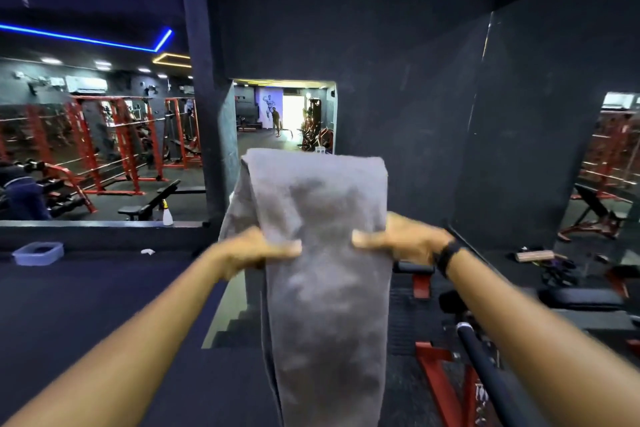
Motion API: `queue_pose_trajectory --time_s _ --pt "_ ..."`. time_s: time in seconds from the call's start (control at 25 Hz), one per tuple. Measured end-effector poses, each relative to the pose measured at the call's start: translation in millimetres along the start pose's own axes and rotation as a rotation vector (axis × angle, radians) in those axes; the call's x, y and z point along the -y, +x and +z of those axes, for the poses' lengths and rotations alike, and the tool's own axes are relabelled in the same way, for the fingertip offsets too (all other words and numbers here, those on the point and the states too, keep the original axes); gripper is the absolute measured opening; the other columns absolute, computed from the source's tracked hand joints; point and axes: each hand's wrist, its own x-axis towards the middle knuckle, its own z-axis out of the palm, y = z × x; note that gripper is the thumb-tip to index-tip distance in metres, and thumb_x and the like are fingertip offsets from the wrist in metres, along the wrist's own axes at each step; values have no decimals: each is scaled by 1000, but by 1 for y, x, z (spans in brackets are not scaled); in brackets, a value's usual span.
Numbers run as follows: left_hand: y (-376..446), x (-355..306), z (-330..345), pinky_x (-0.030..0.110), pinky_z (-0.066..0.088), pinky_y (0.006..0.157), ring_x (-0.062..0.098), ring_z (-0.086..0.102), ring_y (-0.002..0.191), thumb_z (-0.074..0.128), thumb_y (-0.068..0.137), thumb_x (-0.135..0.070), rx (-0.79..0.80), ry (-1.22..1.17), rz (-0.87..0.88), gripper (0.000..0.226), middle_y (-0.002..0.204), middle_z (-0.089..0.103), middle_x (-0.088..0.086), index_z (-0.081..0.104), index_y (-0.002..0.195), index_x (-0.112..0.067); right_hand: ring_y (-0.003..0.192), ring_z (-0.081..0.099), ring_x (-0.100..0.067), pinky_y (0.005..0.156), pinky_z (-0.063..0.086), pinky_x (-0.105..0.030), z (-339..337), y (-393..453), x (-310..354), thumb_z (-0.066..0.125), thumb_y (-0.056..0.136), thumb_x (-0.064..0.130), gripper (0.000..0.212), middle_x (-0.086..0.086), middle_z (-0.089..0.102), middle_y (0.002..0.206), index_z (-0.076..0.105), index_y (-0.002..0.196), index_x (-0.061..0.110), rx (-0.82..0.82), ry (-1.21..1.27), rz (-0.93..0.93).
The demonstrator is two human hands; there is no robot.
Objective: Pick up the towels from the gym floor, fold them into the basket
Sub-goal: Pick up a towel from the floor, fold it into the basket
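Before a dark gym wall, left hand and right hand each pinch one side of a hanging grey towel; no writing legible.

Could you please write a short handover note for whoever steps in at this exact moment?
Left hand: grips the left edge of the grey towel.
Right hand: grips its right edge.
Towel: held up in the air at chest height, upper part doubled over the hands, the rest hanging down.
Blue basket: on the floor, far left, by the mirror wall.
Done: towel picked up, fold begun.
Left: finish folding and put it in the basket.
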Motion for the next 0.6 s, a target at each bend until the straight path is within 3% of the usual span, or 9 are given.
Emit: queue_pose_trajectory --time_s 0.04,0.12,0.24,0.32,0.4,0.48,0.52,0.6 --pt "-3 19 5 33 49 83 14 67 96 91 43 -48 45 100 -69 75 102 74 -5 67 109 -22 111 64 -25 88 55 -33 0 -5 -16 69 84 8 40 -12 67 120 60 123 6 6 -100 66" --pt "0 42 12 30 46 73 16 65 87 92 44 -42 5 -70 -114 72 99 74 1 68 108 -18 107 66 -25 85 56 -31 -1 -11 -42 76 77 12 42 -10 70 113 65 117 6 -110 -70 113" --pt "12 31 20 24 54 63 14 66 72 75 78 -26 -156 -430 -106 27 85 72 4 68 100 -14 90 67 -20 70 55 -24 -7 -7 -48 72 81 22 29 -8 74 96 70 104 4 -235 31 134" --pt "21 15 21 27 56 68 15 65 74 70 83 -20 -189 -574 -88 10 81 71 3 69 92 -16 86 67 -19 67 56 -23 -12 -1 -35 70 84 21 25 -7 74 93 70 104 4 -269 117 108" --pt "20 6 19 33 56 83 19 69 89 75 76 -22 -65 -542 27 26 92 74 5 70 100 -14 90 68 -18 72 58 -26 -22 0 -22 73 76 26 42 -6 73 100 66 112 4 -224 228 10" --pt "22 10 15 35 51 88 22 67 101 82 70 -28 -4 -186 -4 42 103 74 5 70 107 -13 105 66 -21 91 54 -37 -30 -4 -15 76 73 28 54 -6 70 114 62 120 5 -102 126 73" --pt "23 17 15 35 47 89 24 65 104 83 70 -28 -63 -78 -23 42 106 73 5 70 107 -12 111 64 -23 98 50 -42 -32 -8 -21 80 71 28 57 -6 69 118 62 122 6 -88 26 149" --pt "28 29 17 36 44 97 25 60 112 80 74 -24 -130 -231 16 42 114 69 8 68 113 -11 108 64 -24 98 49 -43 -34 -11 -33 77 77 21 51 -10 69 117 62 123 4 -202 -25 188"
